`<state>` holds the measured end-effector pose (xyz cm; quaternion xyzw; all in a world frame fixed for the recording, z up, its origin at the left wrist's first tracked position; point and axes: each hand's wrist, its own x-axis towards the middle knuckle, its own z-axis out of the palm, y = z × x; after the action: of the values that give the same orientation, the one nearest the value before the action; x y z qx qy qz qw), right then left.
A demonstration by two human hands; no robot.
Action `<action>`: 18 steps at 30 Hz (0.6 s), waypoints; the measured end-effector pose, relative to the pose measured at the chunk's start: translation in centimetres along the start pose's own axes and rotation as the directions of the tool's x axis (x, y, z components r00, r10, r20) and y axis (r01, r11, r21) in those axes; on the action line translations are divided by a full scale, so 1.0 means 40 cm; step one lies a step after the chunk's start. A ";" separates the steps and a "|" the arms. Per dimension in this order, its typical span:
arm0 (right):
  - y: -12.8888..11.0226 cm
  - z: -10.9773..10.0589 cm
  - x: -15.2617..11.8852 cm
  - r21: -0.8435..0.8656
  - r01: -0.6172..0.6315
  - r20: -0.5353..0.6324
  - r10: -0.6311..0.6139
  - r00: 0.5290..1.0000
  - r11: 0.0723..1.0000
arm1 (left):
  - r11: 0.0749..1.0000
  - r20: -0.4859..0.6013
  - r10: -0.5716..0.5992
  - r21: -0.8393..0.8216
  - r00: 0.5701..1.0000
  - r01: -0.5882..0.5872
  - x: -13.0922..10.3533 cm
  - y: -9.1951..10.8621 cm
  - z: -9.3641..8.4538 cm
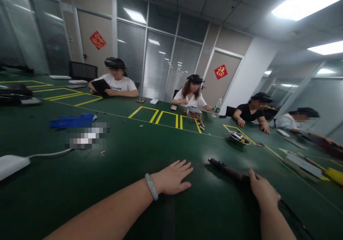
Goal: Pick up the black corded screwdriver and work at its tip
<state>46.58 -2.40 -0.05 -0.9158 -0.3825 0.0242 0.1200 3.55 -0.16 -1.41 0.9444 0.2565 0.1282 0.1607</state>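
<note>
**Both hands on the green table, dark tool under the right**

My left hand (173,178) lies flat on the green table (128,182), palm down, fingers spread and released, holding nothing. A pale bangle (151,186) sits on that wrist.

My right hand (262,189) rests on the near end of a long dark tool (225,168). Fingers lie over the handle, but I cannot tell whether they are closed round it or only laid on top. The tool lies on the table just beside the left hand's fingertips. Its long axis runs from lower right to upper left, the narrow black tip pointing away from me and to the left. A dark cord (292,215) trails off near my right forearm.

Beyond the tool, well apart — a metal bowl (239,137) with something yellow inside; contents otherwise too small to tell.

Further off: blue gloves (72,121) on the left, a white device (12,164) with its cable, and four people seated along the far edge.
</note>
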 end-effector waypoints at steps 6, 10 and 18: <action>-0.023 0.020 0.001 0.068 0.069 0.017 -0.071 0.997 0.995 | 1.000 -0.059 -0.020 0.007 0.998 0.021 -0.008 0.017 -0.012; -0.142 0.025 -0.081 0.110 0.259 0.080 -0.269 0.960 0.959 | 0.996 -0.269 -0.017 0.082 0.963 0.041 0.003 0.047 -0.030; -0.394 0.126 -0.383 0.265 0.840 0.025 -0.875 0.484 0.473 | 0.978 -0.347 0.021 0.202 0.938 0.053 0.027 0.046 -0.015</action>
<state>24.13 -1.52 -1.90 -0.5756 -0.7932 0.0741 0.1845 5.07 -0.94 -0.01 0.9164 0.3004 0.2639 0.0141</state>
